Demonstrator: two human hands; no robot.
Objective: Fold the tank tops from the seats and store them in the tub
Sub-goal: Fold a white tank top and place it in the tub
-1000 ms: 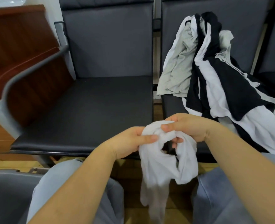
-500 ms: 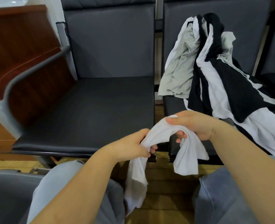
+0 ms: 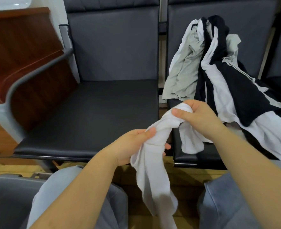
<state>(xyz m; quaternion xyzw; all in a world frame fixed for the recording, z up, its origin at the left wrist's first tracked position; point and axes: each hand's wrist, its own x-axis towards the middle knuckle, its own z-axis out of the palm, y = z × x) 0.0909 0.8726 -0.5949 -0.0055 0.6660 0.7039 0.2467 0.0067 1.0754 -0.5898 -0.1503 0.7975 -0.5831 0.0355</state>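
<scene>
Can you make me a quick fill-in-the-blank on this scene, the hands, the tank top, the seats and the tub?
1. Both hands, left hand and right hand, grip a bunched tank top coloured ____.
2. The pile of tank tops lies on the seat to the person's ____.
3. The grey tub sits at the lower ____ of the view.
4. The empty seat has a cushion coloured ____.

Missing words: white; right; left; black
</scene>
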